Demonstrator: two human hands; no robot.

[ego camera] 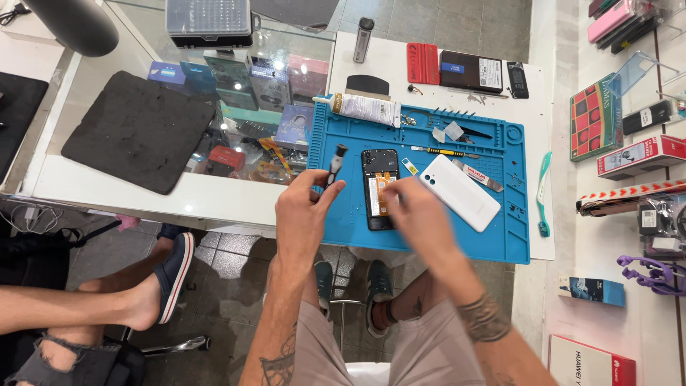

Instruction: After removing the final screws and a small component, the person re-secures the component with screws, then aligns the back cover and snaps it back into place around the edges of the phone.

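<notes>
An opened black phone point(376, 187) lies face down on the blue repair mat point(429, 243), its insides showing. My left hand point(306, 211) holds a small grey screwdriver point(334, 163) upright, just left of the phone. Blurred by motion, my right hand point(414, 211) rests over the phone's lower right part; whether it grips anything I cannot tell. The phone's white back cover point(461, 191) lies on the mat to the right.
A white glue tube point(363, 109), tweezers and a yellow-handled tool point(443, 151) lie at the mat's far side. A black foam pad point(136, 132) sits on the glass counter at left. Boxes fill the right shelf. Another person's sandalled foot point(168, 275) is lower left.
</notes>
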